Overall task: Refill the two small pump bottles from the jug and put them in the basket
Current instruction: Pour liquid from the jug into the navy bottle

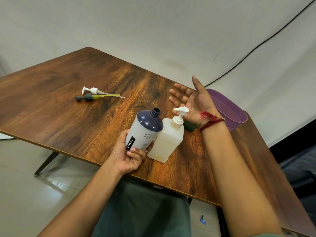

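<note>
Tabletop (85,117): smooth wood-grain surface with a low sheen. Round bottle (145,132): frosted, matt whitish plastic body under a glossy navy plastic shoulder. Square bottle (166,142): cloudy, translucent plastic with a smooth white plastic pump. Basket (229,108): purple plastic. White pump head (93,90) and grey pump head (87,97): plastic. Backdrop (153,31): matt white cloth. Floor (25,194): glossy pale tiles. Wrist thread (211,121): red, frayed fibre.

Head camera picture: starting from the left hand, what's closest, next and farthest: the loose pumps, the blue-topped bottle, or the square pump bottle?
1. Blue-topped bottle, held in the left hand.
2. Square pump bottle, just right of it.
3. Loose pumps, far across the table, to the left.
</note>
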